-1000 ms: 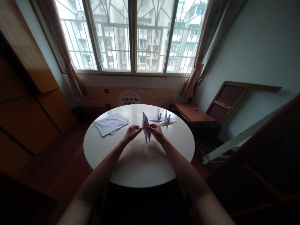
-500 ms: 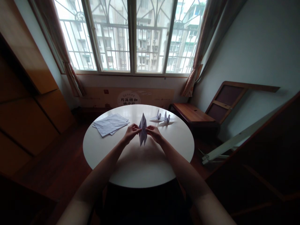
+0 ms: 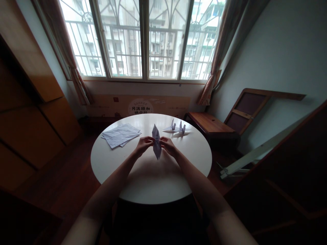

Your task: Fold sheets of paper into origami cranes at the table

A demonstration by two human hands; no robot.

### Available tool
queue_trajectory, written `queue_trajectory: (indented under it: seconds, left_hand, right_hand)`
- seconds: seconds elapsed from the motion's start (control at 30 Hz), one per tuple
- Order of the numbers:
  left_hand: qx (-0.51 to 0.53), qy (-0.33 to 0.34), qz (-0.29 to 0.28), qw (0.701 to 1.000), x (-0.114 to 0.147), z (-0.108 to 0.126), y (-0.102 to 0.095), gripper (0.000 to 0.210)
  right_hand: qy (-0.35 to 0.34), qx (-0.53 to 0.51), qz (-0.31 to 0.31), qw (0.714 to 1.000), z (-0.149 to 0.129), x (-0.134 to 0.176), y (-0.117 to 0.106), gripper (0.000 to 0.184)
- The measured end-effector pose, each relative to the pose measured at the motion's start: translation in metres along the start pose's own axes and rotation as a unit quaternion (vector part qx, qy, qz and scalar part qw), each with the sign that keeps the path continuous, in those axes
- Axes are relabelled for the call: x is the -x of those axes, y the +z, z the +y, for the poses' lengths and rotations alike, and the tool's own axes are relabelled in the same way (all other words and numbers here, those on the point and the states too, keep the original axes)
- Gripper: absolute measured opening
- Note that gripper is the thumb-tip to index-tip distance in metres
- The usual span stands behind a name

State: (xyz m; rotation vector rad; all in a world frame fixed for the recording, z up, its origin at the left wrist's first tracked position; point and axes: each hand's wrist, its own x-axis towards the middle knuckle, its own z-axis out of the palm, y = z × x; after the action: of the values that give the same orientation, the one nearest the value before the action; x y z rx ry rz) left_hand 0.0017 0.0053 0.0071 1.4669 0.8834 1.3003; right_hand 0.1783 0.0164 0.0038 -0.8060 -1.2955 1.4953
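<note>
A folded paper piece (image 3: 156,149), pale and shaped like a long diamond with a split lower end, is held up over the middle of the table. My left hand (image 3: 144,144) pinches its left edge near mid-height. From the other side, my right hand (image 3: 167,144) has its fingers closed on the right edge. Beyond my right hand stand two finished paper cranes (image 3: 182,128) side by side. To the left lies a small stack of creased paper sheets (image 3: 121,135), apart from my left hand.
Everything rests on a round white table (image 3: 163,190). A wooden bench (image 3: 209,122) stands behind it to the right, with a folded wooden frame (image 3: 242,109) against the wall. Wooden cabinets (image 3: 51,129) line the left side. A barred window (image 3: 145,44) is ahead.
The folded paper has turned slightly, its top tip leaning a bit left and its split lower points now closer together. My left fingers have shifted a little on it.
</note>
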Motion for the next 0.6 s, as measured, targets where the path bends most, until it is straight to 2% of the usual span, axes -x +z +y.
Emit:
queue_trajectory:
  seconds: [0.37,0.6]
  left_hand:
    - [-0.011,-0.011,0.025,1.000,0.001,0.004,0.003,0.038]
    - [-0.069,0.024,0.034,0.997,-0.001,-0.003,0.001,0.034]
  right_hand:
    - [-0.007,0.030,-0.019,0.999,0.009,-0.005,-0.002,0.042]
    - [-0.019,0.042,-0.035,0.998,0.018,-0.009,-0.008,0.041]
